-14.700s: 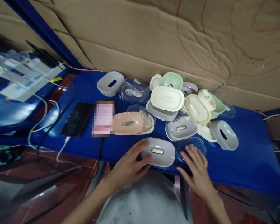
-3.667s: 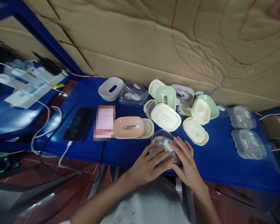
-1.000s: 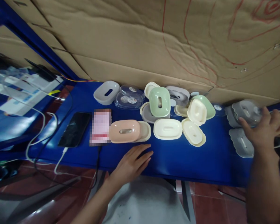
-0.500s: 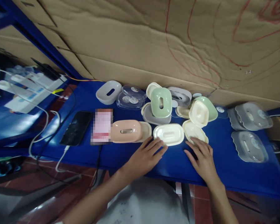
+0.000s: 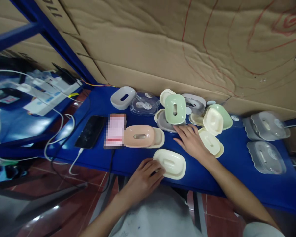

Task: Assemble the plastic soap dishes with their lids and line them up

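Observation:
A cream oval plastic tray (image 5: 174, 166) with a raised bar in its middle lies near the table's front edge. The curled fingers of my left hand (image 5: 145, 176) grip its left end. Farther back, my right hand (image 5: 190, 140) is open, fingertips at the front edge of a grey oval tray (image 5: 164, 122). A light green slotted dish (image 5: 175, 109) rests on that grey tray. Left of my right hand, a peach slotted dish (image 5: 140, 136) overlaps a beige tray (image 5: 159, 137). To its right are stacked cream trays (image 5: 209, 141) and a smaller cream piece (image 5: 213, 121).
Clear plastic lids (image 5: 145, 103) and a grey slotted dish (image 5: 122, 97) stand at the back left. More clear covers (image 5: 266, 157) lie at the right. Two phones with cables, one black (image 5: 90, 131), are on the left. A cardboard wall (image 5: 138, 49) rises behind the blue table.
My left hand has drawn the cream tray toward me and slightly left. My right hand has left the cream trays on the right and moved left and back to the grey tray.

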The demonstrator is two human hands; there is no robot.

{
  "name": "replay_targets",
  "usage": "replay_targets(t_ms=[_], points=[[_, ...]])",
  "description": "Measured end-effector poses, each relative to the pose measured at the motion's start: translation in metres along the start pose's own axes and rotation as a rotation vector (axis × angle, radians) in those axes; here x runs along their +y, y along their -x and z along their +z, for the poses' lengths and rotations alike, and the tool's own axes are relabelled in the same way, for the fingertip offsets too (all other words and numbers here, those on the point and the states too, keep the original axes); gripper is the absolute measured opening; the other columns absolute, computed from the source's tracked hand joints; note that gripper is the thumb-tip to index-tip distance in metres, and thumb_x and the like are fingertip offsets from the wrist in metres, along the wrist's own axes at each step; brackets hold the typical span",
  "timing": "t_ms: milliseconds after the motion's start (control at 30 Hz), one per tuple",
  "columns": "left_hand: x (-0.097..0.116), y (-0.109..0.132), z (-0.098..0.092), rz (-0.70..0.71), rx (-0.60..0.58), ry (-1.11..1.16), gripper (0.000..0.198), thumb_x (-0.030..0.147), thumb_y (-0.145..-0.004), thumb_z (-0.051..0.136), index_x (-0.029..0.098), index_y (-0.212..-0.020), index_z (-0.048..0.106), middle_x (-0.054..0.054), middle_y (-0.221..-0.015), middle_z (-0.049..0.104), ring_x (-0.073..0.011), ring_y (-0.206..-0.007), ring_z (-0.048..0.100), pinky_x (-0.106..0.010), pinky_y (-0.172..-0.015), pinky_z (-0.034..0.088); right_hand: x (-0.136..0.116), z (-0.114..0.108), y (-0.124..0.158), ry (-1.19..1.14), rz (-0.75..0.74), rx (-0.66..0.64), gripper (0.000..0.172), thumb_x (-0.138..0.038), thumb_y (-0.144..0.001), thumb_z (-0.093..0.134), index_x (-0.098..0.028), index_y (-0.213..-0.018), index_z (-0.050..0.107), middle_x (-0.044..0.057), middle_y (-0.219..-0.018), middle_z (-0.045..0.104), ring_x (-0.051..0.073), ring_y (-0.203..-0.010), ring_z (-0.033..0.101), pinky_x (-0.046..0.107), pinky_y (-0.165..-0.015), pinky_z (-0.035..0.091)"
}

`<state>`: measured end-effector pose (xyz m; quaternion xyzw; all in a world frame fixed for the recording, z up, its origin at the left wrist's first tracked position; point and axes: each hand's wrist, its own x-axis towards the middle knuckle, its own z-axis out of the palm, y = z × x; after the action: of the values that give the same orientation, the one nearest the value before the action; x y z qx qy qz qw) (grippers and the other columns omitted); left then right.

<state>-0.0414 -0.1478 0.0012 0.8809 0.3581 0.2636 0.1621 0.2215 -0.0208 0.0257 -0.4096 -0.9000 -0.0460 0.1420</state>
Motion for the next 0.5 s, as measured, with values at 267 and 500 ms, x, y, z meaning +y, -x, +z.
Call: replay_targets(t_ms=[267,500], points=[[-0.008,0.008,0.002,-0.071,0.081,-0.061,0.049,0.026,-0.106,0.064,0.023,-0.153,0.051,-0.02,-0.153,0.056,-0.033,-0.135,0.062,-0.05,-0.103,0.062,-0.013,-0.032,0.039,-0.228,0.12,0.202,0.027,-0.025,-0.103,0.068,-0.023,-0.13,0.068,0.011,-0.127,0.073,0.028,-0.121,0.067,0.048,-0.106,0.046],[-0.013,-0.002,0.007,-0.058,0.073,-0.055,0.067,0.033,-0.103,0.069,0.025,-0.164,0.04,-0.022,-0.166,0.042,-0.0383,-0.148,0.052,-0.055,-0.11,0.059,-0.074,-0.033,0.1,-0.243,0.068,0.019,0.037,-0.016,-0.106,0.06,-0.02,-0.143,0.062,0.009,-0.14,0.073,0.023,-0.138,0.064,0.049,-0.128,0.031]])
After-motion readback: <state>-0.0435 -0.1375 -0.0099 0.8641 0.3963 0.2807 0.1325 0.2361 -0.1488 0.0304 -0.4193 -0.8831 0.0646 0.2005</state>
